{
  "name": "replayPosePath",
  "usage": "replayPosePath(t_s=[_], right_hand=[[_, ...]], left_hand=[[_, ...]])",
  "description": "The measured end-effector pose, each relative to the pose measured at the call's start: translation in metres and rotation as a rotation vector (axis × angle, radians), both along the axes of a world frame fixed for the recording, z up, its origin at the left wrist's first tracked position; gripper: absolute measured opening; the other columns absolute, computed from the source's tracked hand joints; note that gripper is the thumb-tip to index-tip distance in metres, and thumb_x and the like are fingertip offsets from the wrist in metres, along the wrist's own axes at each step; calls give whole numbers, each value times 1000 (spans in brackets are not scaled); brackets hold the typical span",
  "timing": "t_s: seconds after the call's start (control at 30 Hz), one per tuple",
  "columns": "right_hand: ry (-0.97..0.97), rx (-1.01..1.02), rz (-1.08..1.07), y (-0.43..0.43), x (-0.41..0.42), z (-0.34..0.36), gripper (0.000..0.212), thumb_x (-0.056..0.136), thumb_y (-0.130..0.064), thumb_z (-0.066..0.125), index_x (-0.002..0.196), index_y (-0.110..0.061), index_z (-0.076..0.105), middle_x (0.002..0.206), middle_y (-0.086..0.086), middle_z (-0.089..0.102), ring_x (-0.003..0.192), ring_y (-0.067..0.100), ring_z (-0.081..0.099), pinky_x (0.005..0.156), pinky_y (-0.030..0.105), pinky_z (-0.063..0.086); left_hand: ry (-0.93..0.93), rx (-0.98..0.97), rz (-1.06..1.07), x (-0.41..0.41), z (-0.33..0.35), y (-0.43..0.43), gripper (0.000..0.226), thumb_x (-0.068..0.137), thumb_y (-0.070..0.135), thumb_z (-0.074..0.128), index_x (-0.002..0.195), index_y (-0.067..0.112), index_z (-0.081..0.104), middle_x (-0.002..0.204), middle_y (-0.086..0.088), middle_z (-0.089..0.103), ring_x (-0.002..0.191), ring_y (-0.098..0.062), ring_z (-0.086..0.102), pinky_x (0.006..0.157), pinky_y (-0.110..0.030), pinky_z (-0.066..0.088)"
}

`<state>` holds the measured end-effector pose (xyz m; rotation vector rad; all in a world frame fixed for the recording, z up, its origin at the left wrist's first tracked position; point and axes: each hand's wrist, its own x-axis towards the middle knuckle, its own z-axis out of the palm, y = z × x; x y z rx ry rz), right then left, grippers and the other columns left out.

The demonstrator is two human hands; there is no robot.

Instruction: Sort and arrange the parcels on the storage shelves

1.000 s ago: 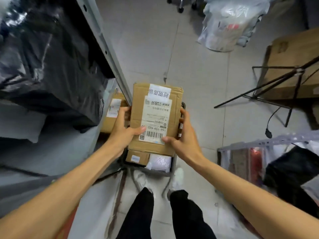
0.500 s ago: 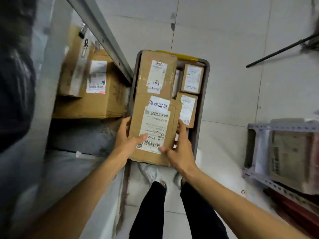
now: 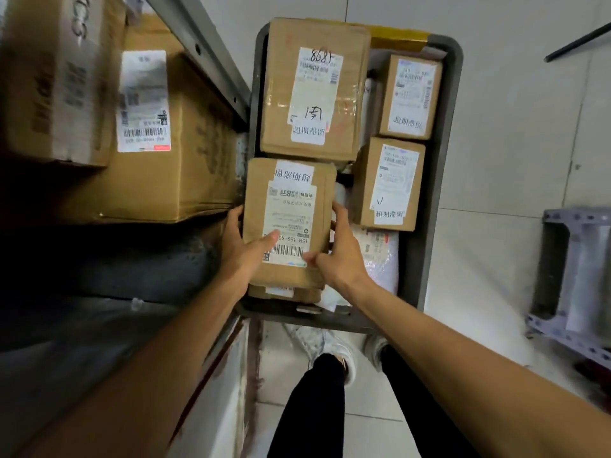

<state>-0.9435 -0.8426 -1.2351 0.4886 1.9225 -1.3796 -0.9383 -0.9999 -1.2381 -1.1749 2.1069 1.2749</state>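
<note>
We grip the cardboard parcel (image 3: 288, 219) between left hand (image 3: 246, 252) and right hand (image 3: 339, 259), both curled round its long sides, storage shelf (image 3: 198, 51) leftward.

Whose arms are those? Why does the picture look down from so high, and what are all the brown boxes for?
There is no machine here. Those are a person's two bare arms. The camera sits on the person's head and looks forward and down, so you see what they see, right down to their white shoes.

Both hands grip one brown parcel. The left hand holds its left side and the right hand holds its right side, with the thumbs on top.

Under it stands a grey cart holding more parcels: a big box with handwriting on its label, a far small box, a near small box and a white padded bag.

On the left is a metal shelf with a large carton on it.
</note>
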Motion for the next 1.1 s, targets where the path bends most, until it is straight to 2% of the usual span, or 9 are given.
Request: replayPosePath(t_s=[0.07,0.17,0.33,0.47,0.57,0.67,0.83,0.97,1.1], right_hand=[[20,4,6,-7,-8,-12,99,72,8,72,150,-19,17,140,7,48,130,22,45,106,46,43],[22,15,6,-9,-16,-24,98,73,10,70,150,-19,16,140,7,48,130,22,45,106,45,43],[33,43,23,-8,-14,-31,100,73,8,70,151,-19,13,142,7,47,132,21,44,109,45,40],[2,96,62,-8,-16,-26,106,72,0,76,153,-20,10,140,11,49,130,27,45,108,48,40],[-44,147,148,3,-24,-7,96,79,-10,76,152,-14,13,135,14,53,125,31,49,104,41,42],[-62,212,222,17,-36,26,76,84,-16,72,144,-9,26,134,15,52,122,31,50,93,32,41],[9,302,451,48,-60,103,65,83,-26,72,136,-11,37,128,14,54,117,32,52,94,39,45],[76,404,660,80,-90,193,73,87,-30,69,146,-10,29,137,16,48,126,32,47,99,38,40],[129,524,850,108,-121,295,68,83,-29,74,138,-10,40,137,13,51,123,31,49,98,38,44]], left_hand=[[-22,-80,-45,-8,-9,-4,64,77,19,79,134,21,49,136,-5,39,123,-22,48,102,-38,45],[-31,-89,-77,-18,-21,-5,60,80,21,77,134,23,51,134,-3,35,124,-23,46,101,-34,44],[-36,-120,-85,-20,-30,-5,63,77,22,78,134,23,49,133,-3,38,127,-26,44,105,-47,43],[-85,-171,-148,-26,-18,1,69,80,21,76,139,18,43,138,-5,38,129,-26,42,108,-46,39],[-135,-216,-205,-36,3,7,74,78,22,76,141,13,39,139,-8,39,129,-28,41,107,-46,39],[-149,-238,-294,-46,36,19,68,76,23,76,133,14,41,134,-8,40,126,-27,42,103,-43,40],[-109,-238,-476,-72,114,45,71,75,26,79,134,12,43,132,-10,43,126,-27,43,104,-40,40],[-45,-233,-676,-91,195,70,66,73,29,79,130,14,50,126,-8,51,119,-26,48,100,-44,45],[-17,-216,-801,-110,295,95,54,75,27,77,123,16,54,120,-5,54,111,-22,53,94,-40,48]])
